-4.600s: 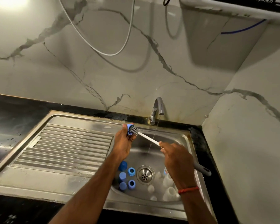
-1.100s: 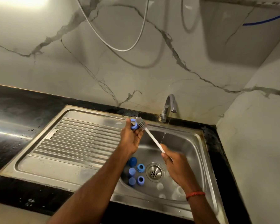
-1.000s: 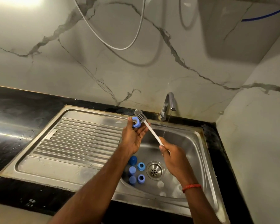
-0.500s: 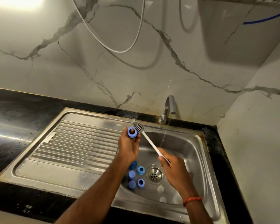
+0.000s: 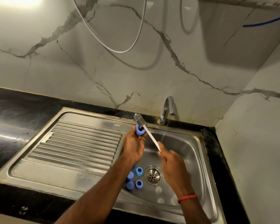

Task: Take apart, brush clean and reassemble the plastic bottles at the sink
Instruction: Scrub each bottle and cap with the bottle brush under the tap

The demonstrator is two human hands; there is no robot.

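My left hand [image 5: 133,145] pinches a blue bottle ring cap [image 5: 139,130] above the sink's left basin edge. My right hand [image 5: 172,165] grips the white handle of a bottle brush [image 5: 149,135]; its grey bristle head sticks up just above and behind the cap, and the handle crosses the cap's right rim. Several more blue caps [image 5: 138,171] lie in the basin left of the drain [image 5: 153,175]. Pale white bottle parts [image 5: 158,189] lie near the basin's front, partly hidden by my right forearm.
A steel sink [image 5: 199,160] with a ribbed drainboard [image 5: 81,143] is set in a black counter. The tap [image 5: 167,109] at the back runs a thin stream of water. Marble walls close in behind and on the right. A hose loop hangs above.
The brush head has slid up past the cap, now standing above it. My left hand has turned the cap slightly and my right hand has shifted a little to the right.
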